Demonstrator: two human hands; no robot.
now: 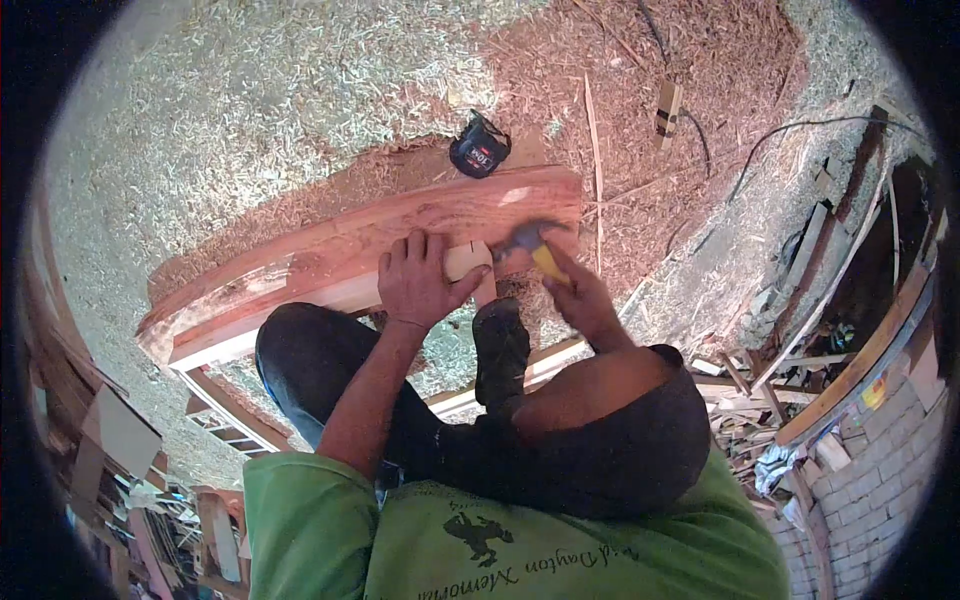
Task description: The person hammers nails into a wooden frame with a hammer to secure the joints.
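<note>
My left hand (pixel 422 280) presses down on a pale wooden beam (pixel 350 292), its fingers spread over the top and the thumb along the side near the end. In my right hand (pixel 583 303) is a claw hammer (pixel 546 258) with a yellow handle; its blurred metal head is right by the beam's end. A wide reddish plank (pixel 430 215) lies along the far side of the beam. My shoe (pixel 501 345) rests close under the beam's end.
A black tape measure (pixel 480 146) sits just beyond the plank. Wood shavings (pixel 270 110) cover the ground. At the right, a cable (pixel 770 135) runs past a small wood block (pixel 668 108). Scrap wood (pixel 740 385) is piled at the lower right, beside brick paving (pixel 860 510).
</note>
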